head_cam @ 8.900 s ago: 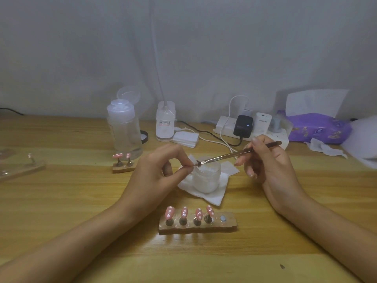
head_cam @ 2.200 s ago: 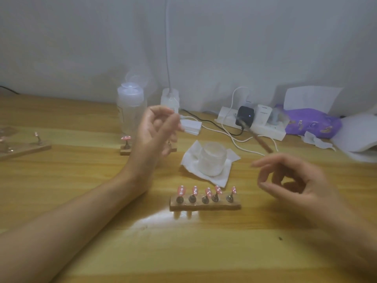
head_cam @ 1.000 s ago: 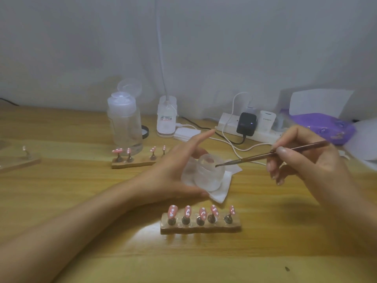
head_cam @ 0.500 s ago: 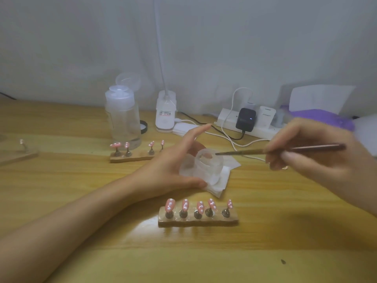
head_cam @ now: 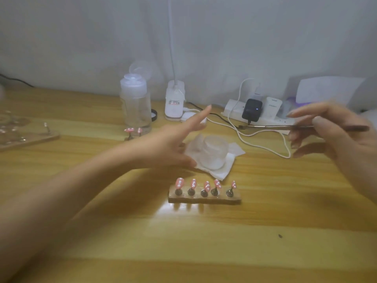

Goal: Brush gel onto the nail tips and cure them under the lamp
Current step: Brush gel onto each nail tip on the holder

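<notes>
Nail tips (head_cam: 204, 184), five pink ones dotted white, stand on pegs in a wooden block (head_cam: 204, 199) just below the middle of my frame, on the table (head_cam: 204, 242). At far left I make out a blurred wooden board (head_cam: 30, 139). Right of it stands a clear pump bottle (head_cam: 135, 107), with two more pink tips (head_cam: 129, 130) on pegs at its foot. The left hand (head_cam: 169, 144) reaches in from lower left, fingers straight, thumb low beside a clear jar (head_cam: 214, 154) on a white tissue (head_cam: 232, 158). I cannot tell whether it touches. Behind are a white base (head_cam: 175, 103) with a thin stem and a power strip (head_cam: 265, 119). At the right edge the right hand (head_cam: 336, 137) pinches a thin brush (head_cam: 275, 126), level, tip pointing left, up and right of the jar. The hands are apart.
</notes>
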